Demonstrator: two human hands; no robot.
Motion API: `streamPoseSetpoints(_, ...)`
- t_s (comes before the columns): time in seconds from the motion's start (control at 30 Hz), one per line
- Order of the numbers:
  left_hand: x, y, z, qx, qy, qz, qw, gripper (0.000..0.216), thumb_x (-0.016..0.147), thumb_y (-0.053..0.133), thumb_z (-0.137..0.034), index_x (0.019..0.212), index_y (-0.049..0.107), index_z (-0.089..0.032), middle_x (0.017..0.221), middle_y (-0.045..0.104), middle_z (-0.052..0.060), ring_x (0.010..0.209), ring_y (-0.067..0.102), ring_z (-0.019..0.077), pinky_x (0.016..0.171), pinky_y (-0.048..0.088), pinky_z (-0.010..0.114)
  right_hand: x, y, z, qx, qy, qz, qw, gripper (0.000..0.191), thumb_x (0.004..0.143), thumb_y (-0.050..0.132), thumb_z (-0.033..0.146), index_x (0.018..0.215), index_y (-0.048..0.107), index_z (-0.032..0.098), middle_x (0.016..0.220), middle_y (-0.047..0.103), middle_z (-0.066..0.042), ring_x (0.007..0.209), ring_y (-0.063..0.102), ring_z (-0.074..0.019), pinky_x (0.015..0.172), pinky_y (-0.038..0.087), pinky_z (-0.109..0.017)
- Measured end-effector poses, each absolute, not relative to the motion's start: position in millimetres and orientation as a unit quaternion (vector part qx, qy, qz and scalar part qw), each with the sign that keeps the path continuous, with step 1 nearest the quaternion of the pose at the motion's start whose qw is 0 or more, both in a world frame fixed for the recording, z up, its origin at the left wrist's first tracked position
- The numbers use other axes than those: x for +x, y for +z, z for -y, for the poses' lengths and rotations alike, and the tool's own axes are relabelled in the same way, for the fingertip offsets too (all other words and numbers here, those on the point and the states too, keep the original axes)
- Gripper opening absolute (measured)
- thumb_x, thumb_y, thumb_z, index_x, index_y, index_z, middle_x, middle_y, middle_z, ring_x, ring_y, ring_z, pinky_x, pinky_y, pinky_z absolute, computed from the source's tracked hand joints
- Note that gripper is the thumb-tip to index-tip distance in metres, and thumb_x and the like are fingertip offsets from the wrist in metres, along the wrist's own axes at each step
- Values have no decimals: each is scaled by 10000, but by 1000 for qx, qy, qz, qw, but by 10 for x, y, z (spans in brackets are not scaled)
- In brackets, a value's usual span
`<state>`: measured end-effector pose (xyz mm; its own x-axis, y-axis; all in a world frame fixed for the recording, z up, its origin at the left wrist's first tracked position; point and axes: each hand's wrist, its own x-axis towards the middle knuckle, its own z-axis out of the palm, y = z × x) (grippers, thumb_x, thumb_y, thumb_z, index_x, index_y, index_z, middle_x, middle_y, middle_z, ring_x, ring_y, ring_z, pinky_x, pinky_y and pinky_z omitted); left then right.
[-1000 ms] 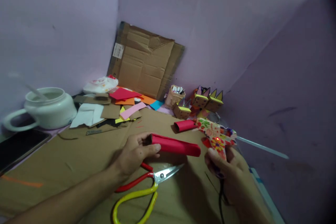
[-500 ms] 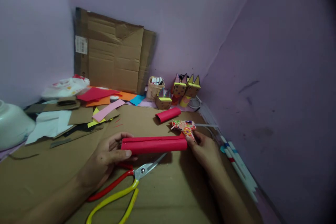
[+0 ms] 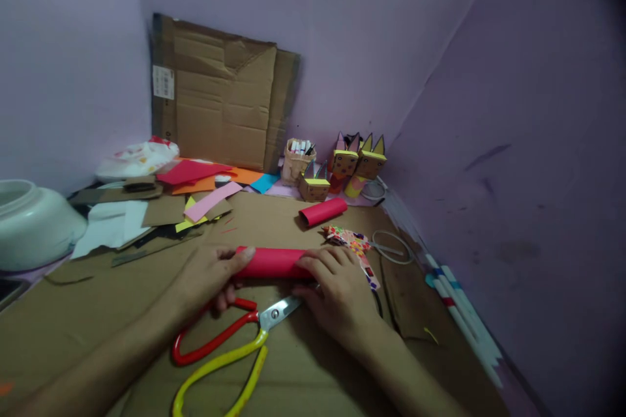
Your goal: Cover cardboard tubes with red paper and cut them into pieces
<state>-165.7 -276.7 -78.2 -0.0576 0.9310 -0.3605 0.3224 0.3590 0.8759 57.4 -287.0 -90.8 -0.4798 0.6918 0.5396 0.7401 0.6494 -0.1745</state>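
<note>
A red paper tube (image 3: 274, 263) is held level between both hands above the cardboard mat. My left hand (image 3: 215, 273) grips its left end, thumb on top and fingers underneath. Over the right end my right hand (image 3: 337, 283) is closed, fingers on top and thumb below. Scissors (image 3: 275, 314) with one red and one yellow handle lie beneath, their blade tip hidden by my right hand. Just beyond my right hand lies a flower-patterned glue gun (image 3: 349, 238). A second red paper tube (image 3: 323, 212) lies farther back.
Paper and cardboard scraps (image 3: 166, 208) cover the back left, near a white ceramic pot (image 3: 36, 225). Cardboard box figures with pointed ears (image 3: 345, 161) and a marker holder (image 3: 298, 159) stand at the back. Flattened cardboard (image 3: 222, 94) leans on the wall. White sticks (image 3: 462, 309) line the right edge.
My right hand has let go of the glue gun, now lying on the mat, and has taken the tube's right end. The tube has turned, so its seam no longer shows.
</note>
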Motion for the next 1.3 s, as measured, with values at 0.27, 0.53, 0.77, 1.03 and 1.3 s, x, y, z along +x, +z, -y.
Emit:
streamPoseSetpoints(0.27, -1874, -853, 2760, 788, 315, -524, 73, 274, 817, 566, -324, 1050, 638, -199, 966, 643, 80, 872, 599, 242, 756, 464, 345, 557, -922, 2688, -427, -20, 878, 214, 245, 788, 693, 183, 1027, 653, 216, 1093, 721, -44, 924, 609, -242, 864, 380, -424)
streamPoseSetpoints(0.53, -1692, -917, 2633, 857, 253, -445, 65, 205, 871, 509, -237, 926, 695, -168, 871, 657, 88, 871, 548, 246, 867, 416, 447, 553, -832, 2488, -432, 23, 887, 162, 218, 833, 650, 201, 1047, 687, 223, 1007, 744, -47, 925, 608, -241, 842, 387, -407)
streamPoseSetpoints(0.77, -1713, -940, 2548, 850, 238, -466, 59, 281, 888, 453, -230, 985, 705, -151, 912, 684, 106, 880, 582, 269, 852, 419, 457, 572, -850, 2336, -421, 80, 889, 160, 240, 868, 601, 181, 1090, 691, 171, 997, 733, -79, 949, 604, -231, 868, 441, -363)
streamPoseSetpoints(1.03, -1713, -990, 2527, 863, 221, -454, 31, 298, 908, 419, -225, 1045, 666, -131, 953, 704, 113, 929, 607, 266, 965, 340, 504, 579, -867, 2322, -416, 92, 889, 169, 240, 861, 610, 167, 1085, 697, 171, 988, 735, -68, 932, 607, -224, 860, 457, -343)
streamPoseSetpoints(1.3, -1797, -835, 2574, 884, 156, -434, 80, 273, 921, 416, -225, 1063, 648, -194, 967, 701, 63, 932, 592, 236, 1025, 268, 502, 547, -848, 2447, -413, 100, 889, 167, 208, 853, 643, 218, 1047, 711, 188, 934, 750, -51, 822, 581, -221, 769, 425, -333)
